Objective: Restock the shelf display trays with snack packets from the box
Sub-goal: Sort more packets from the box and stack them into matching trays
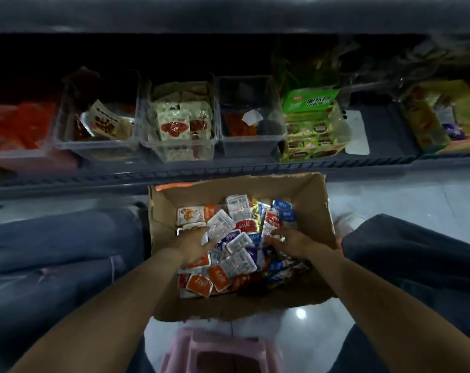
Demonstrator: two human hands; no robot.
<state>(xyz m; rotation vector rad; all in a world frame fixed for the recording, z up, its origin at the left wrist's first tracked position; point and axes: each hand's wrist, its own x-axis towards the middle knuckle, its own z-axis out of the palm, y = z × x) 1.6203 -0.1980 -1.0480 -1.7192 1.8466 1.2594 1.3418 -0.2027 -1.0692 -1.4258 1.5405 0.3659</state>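
Shiny pale floor under a dark shelf (228, 172), with a cardboard box (309, 211) in the middle of the frame.
Snack packets (239, 261) in orange, white, blue and purple fill the box. Left hand (193, 244) lies on the heap at the box's left side, fingertips tucked under a white packet (219, 224), so I cannot tell if it holds one. Right hand (291, 242) is at the right side, fingers curled round a shiny packet (268, 229). Clear trays (178, 154) sit in a row on the shelf, upper middle. Blue jeans (53, 254) show on both sides. Pink stool (220, 351) is at the bottom.
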